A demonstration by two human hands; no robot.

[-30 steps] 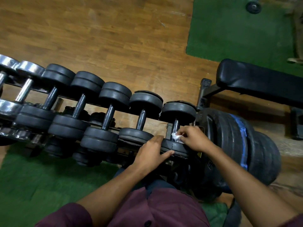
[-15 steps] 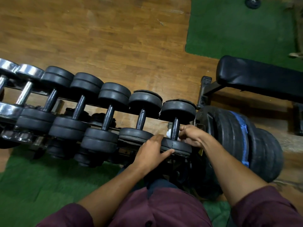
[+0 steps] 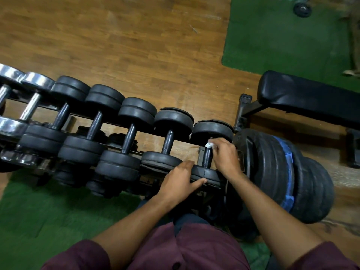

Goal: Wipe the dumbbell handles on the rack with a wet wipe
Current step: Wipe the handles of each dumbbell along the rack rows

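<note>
Dumbbell handles run in a row along the rack (image 3: 152, 134), and the one we are working on (image 3: 207, 157) belongs to the last black dumbbell at the right end, directly under our right hand. Our right hand (image 3: 225, 155) is curled around the upper part of that handle, pinching a white wet wipe (image 3: 210, 144) against it; a crumpled corner of the wipe shows just above the fingers, close to the dumbbell's far weight (image 3: 212, 129). Our left hand (image 3: 178, 181) rests just beside the right one, fingers fairly straight and spread over the near weight (image 3: 206, 173) of the same dumbbell, thumb along its front edge, pressing on it rather than gripping.

To the left of our left hand, four more black dumbbells (image 3: 126, 137) sit side by side, handles pointing away from us, and beyond them two chrome dumbbells (image 3: 29, 106) reach the frame's edge. To the right of our right hand, touching the rack's end, stands a stack of large black weight plates (image 3: 272, 168) with a blue band. Farther right and beyond lies a black padded bench (image 3: 307, 98). Wooden floor (image 3: 116, 45) stretches past the rack, with green mats (image 3: 282, 36) at the far right and beneath us. Maroon sleeves (image 3: 78, 256) cover our upper arms.
</note>
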